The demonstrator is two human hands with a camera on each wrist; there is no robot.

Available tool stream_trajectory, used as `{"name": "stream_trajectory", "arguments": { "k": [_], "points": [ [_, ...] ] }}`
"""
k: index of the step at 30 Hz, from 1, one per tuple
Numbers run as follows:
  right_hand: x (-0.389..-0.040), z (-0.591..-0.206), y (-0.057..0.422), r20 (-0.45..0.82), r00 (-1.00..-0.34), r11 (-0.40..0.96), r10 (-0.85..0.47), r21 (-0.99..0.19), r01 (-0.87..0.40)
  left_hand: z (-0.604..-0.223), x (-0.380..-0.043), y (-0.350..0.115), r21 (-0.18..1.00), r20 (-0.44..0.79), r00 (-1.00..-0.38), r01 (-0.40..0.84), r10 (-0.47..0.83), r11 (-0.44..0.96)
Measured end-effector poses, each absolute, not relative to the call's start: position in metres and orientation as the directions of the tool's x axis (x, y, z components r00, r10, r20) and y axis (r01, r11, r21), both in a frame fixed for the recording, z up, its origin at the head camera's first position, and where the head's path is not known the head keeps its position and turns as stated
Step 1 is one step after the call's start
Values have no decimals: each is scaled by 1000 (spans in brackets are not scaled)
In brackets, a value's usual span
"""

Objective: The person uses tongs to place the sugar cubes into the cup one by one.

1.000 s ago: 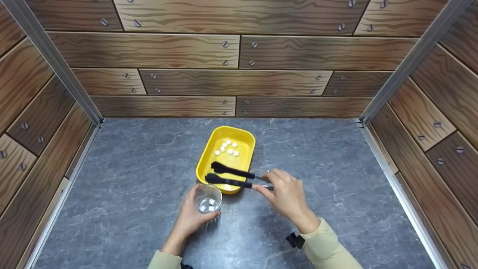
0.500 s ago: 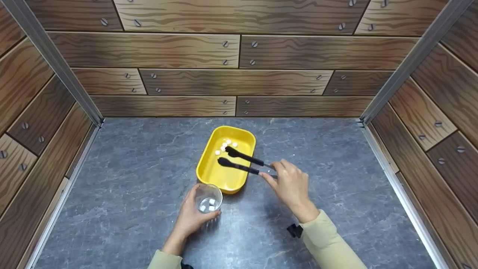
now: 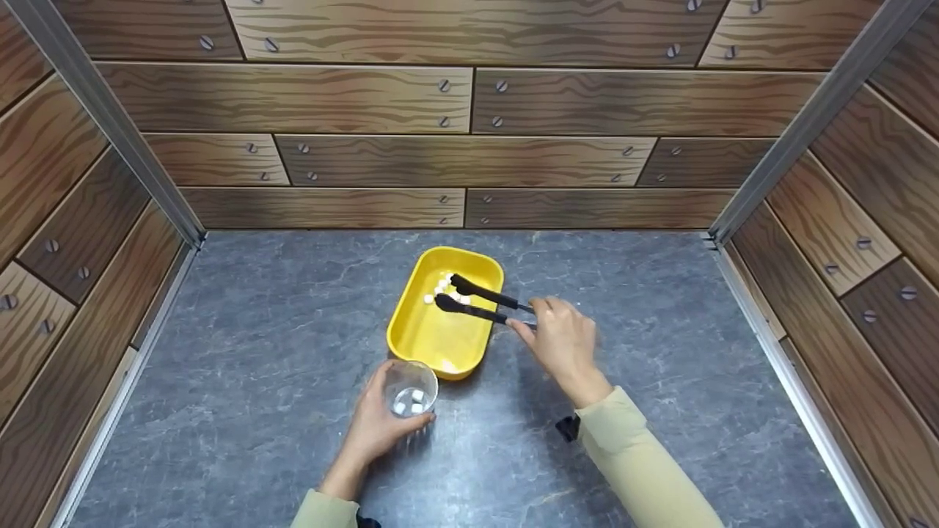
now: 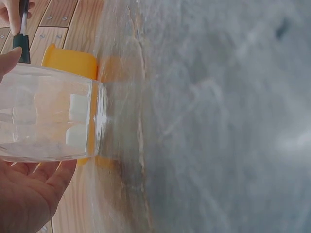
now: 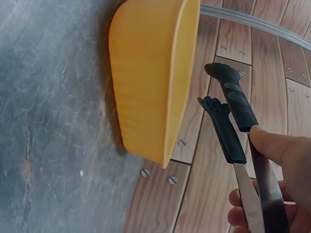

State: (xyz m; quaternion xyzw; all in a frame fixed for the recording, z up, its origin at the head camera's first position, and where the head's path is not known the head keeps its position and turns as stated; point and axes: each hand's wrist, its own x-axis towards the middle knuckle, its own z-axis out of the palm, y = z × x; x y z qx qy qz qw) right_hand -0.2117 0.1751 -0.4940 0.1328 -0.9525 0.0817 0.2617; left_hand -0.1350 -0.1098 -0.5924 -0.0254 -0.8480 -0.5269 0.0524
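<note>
My left hand (image 3: 381,414) holds a clear cup (image 3: 411,380) upright by its sides, close in front of a yellow tray (image 3: 402,323). Several small white cubes (image 3: 417,396) lie in the bottom of the cup; two white cubes (image 4: 77,108) show through its wall in the left wrist view. With thumb and fingers my right hand (image 3: 565,337) grips black-tipped tongs (image 3: 484,295), their arms spread apart. The tong tips (image 5: 216,104) hang over the tray with nothing between them in the right wrist view. More white cubes (image 3: 429,299) lie in the tray, partly hidden by the tongs.
The tray stands on a grey marbled surface (image 3: 279,352). Wood-patterned panels (image 3: 352,161) enclose it at the back and on both sides, with metal rails (image 3: 785,139) at the corners. A tiny white speck (image 5: 81,173) lies on the surface beside the tray.
My right hand has carried the tongs from the tray's near end, beside the cup, to over the cubes at its far end. The left hand and cup have stayed in place.
</note>
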Motion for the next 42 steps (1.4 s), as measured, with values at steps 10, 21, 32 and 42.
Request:
{"name": "stream_trajectory", "arguments": {
  "k": [10,21,32,42],
  "points": [
    [-223,-510,165,508,-816,937,-276,-45,-345,-592,-135,-109,888,133,-991,116,-7,445],
    [-232,-521,156,445,-848,942,-289,-23,-334,-593,-135,-109,887,137,-990,116,-15,448],
    [-240,-524,147,417,-869,950,-267,-37,-310,-593,-135,-108,890,140,-990,118,-16,439],
    [-246,-529,139,408,-865,947,-292,-7,-323,-593,-135,-110,895,156,-988,140,-4,424]
  ]
}}
